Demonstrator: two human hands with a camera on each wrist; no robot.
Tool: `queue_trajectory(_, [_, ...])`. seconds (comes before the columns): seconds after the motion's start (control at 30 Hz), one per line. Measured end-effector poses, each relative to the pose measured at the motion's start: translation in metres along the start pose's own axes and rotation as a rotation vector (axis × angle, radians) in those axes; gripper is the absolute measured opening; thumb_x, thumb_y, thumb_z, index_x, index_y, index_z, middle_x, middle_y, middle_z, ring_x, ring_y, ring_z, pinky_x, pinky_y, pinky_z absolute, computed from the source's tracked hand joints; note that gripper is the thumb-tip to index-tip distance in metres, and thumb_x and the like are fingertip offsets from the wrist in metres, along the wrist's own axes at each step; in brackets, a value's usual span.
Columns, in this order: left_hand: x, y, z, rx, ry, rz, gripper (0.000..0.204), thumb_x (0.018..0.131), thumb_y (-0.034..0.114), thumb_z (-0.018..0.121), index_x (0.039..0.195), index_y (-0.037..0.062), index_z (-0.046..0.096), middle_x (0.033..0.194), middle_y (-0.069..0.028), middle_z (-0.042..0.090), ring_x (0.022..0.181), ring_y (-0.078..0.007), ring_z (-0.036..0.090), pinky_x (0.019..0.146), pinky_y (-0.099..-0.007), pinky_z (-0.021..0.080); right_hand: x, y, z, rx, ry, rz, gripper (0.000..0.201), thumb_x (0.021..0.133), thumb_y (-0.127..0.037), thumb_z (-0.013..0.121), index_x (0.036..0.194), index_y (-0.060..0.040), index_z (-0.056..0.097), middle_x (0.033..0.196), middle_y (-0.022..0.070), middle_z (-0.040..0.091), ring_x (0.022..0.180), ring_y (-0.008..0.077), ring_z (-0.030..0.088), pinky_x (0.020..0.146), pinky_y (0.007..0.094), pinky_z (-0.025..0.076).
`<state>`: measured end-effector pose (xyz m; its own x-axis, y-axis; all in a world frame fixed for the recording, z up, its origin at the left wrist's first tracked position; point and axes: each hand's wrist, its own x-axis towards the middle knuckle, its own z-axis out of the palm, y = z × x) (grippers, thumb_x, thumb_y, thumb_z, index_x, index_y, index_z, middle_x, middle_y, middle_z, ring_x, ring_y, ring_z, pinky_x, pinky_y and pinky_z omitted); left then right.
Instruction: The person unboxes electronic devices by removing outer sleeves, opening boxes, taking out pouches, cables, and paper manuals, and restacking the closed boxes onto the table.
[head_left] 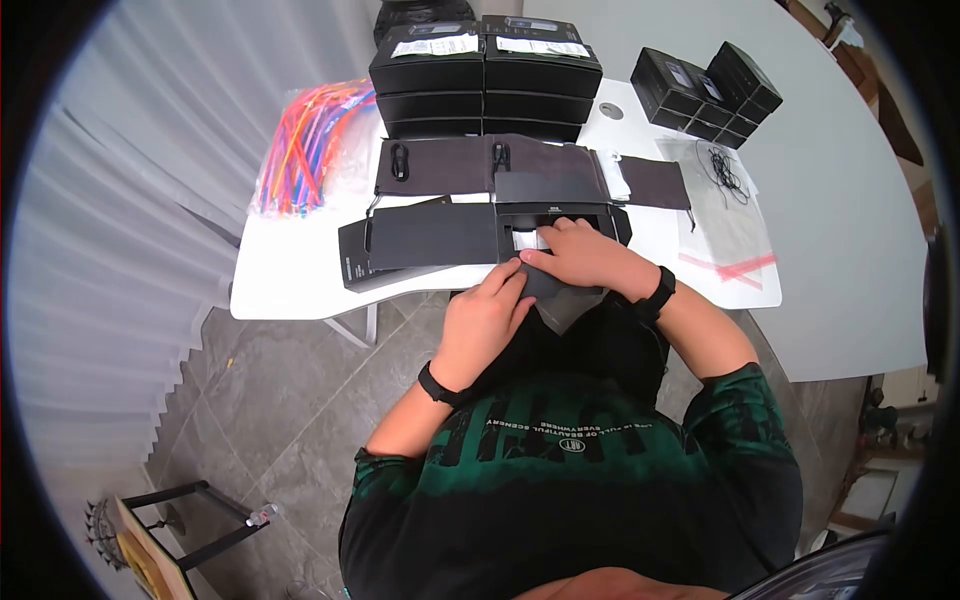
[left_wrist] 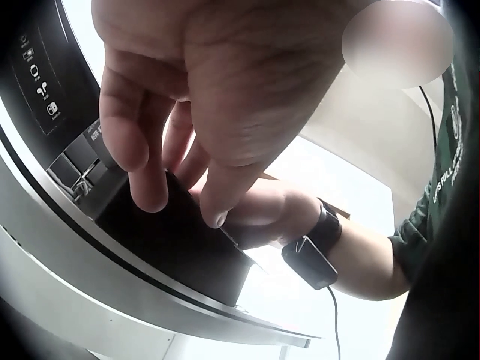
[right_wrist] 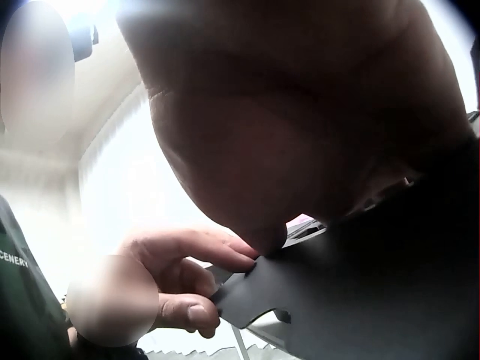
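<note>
A black box [head_left: 500, 211] stands with its lid folded out to the left, near the table's front edge. Something white [head_left: 526, 240] shows inside it. My left hand [head_left: 482, 328] pinches the box's near flap [right_wrist: 262, 296] between thumb and fingers. Reaching over the box from the right, my right hand [head_left: 585, 256] has its fingers extended inside and its thumb at the near edge, close to the left fingertips. What the right fingertips touch is hidden. In the left wrist view, the left hand [left_wrist: 217, 82] bends over the dark box wall [left_wrist: 165, 240].
Stacked black boxes [head_left: 430, 75] stand behind, with dark pouches [head_left: 440, 180] and cables in front of them. Colourful strips [head_left: 310, 150] in plastic lie left. Clear bags [head_left: 715, 235] and a black cable [head_left: 725, 175] lie right. More boxes [head_left: 670, 85] are at the back right.
</note>
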<state>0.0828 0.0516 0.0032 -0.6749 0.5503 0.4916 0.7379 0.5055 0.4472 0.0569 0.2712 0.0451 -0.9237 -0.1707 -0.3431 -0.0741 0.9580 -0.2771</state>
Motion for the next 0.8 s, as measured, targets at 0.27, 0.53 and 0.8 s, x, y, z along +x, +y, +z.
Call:
queue_trajectory(0.27, [-0.005, -0.006, 0.008, 0.013, 0.032, 0.029, 0.035, 0.085, 0.021, 0.081, 0.114, 0.0043, 0.070, 0.126, -0.0068, 0.067, 0.083, -0.0276, 0.074, 0.069, -0.0365, 0.060, -0.002, 0.004, -0.001, 0.197, 0.040, 0.052, 0.058, 0.104, -0.045, 0.051, 0.137, 0.0016, 0.059, 0.135, 0.0289, 0.059, 0.127, 0.0454, 0.057, 0.105, 0.0462, 0.046])
queue_trajectory(0.53, [-0.007, -0.010, 0.005, 0.038, 0.050, 0.080, 0.037, 0.085, 0.019, 0.080, 0.118, 0.0048, 0.069, 0.130, -0.0066, 0.066, 0.090, -0.0266, 0.073, 0.074, -0.0364, 0.060, 0.002, 0.021, -0.007, 0.240, 0.201, -0.051, 0.030, 0.089, -0.009, 0.060, 0.116, -0.0012, 0.073, 0.116, 0.0226, 0.071, 0.111, 0.0414, 0.066, 0.097, 0.0456, 0.052])
queue_trajectory(0.8, [-0.005, -0.020, -0.003, -0.003, 0.091, 0.148, 0.029, 0.084, 0.011, 0.076, 0.111, 0.0044, 0.070, 0.122, -0.0070, 0.068, 0.093, -0.0237, 0.069, 0.076, -0.0357, 0.058, -0.028, 0.068, -0.052, 0.577, 0.271, -0.029, 0.021, 0.094, -0.014, 0.069, 0.114, -0.0074, 0.071, 0.102, 0.0050, 0.070, 0.093, 0.0131, 0.064, 0.082, 0.0307, 0.051])
